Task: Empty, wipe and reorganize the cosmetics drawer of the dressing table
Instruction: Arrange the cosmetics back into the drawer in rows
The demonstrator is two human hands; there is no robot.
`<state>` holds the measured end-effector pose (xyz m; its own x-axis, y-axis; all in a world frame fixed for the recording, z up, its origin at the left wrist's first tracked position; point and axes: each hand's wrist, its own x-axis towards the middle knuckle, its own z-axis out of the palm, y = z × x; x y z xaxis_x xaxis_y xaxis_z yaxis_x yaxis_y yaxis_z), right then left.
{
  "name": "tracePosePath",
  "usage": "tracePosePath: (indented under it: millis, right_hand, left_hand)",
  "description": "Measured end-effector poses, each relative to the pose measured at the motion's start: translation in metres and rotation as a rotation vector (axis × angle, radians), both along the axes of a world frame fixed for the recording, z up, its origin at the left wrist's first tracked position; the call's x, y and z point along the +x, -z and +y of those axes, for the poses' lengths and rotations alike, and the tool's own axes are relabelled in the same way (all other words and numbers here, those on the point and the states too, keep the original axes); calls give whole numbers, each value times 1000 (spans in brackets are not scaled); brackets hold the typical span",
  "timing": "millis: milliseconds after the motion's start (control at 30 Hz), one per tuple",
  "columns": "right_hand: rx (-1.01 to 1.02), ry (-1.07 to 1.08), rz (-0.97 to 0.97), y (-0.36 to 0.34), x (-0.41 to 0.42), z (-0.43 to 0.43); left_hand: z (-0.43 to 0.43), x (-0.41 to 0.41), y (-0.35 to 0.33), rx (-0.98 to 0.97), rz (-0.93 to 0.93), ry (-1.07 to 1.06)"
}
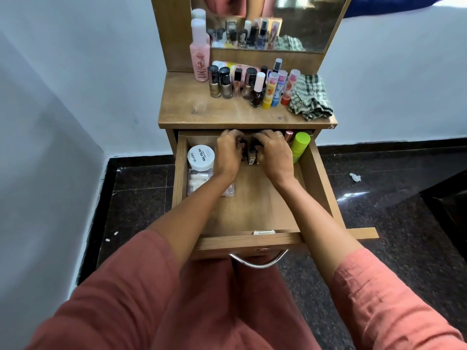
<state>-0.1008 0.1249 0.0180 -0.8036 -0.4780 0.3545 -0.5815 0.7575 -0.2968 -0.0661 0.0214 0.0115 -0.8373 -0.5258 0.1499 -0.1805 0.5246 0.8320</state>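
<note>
L hand (228, 151) & R hand (274, 154) were each curled onto the small bottles (250, 151) standing at back-centre of the open drawer (252, 240), items judged light, rigid, prob. glass, smooth & breakable, so hold round the body, caps up, not by cap alone.

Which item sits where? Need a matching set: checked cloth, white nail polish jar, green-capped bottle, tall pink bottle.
1. checked cloth
2. white jar
3. green-capped bottle
4. pink bottle

A. drawer, right side
B. tabletop, left rear
C. drawer, left side
D. tabletop, right end

Pairs: 1-D, 2-C, 3-A, 4-B.
</note>
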Motion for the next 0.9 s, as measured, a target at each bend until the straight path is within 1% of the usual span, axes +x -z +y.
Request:
tracePosePath:
  millis: [200, 367, 567, 667, 800, 900]
  right_hand:
    - [-48, -9, -15, -11, 7, 2]
    - [-165, 9, -21, -29, 11, 1]
    - [-230, 29, -12, -53, 1, 4]
    - [-299, 43, -24, -66, -10, 5]
    - [-399, 93, -16, -80, -30, 8]
    - [-425, 148, -7, -87, -49, 11]
  left_hand:
    - [2, 9, -12, -16, 45, 26]
    - [4, 10, -29, 2, 105, 30]
    - [3, 1, -59, -75, 176, 48]
    - [3, -6, -74, -96, 195, 48]
    - [7, -20, -87, -171, 202, 94]
    - [11, -35, -94, -250, 222, 122]
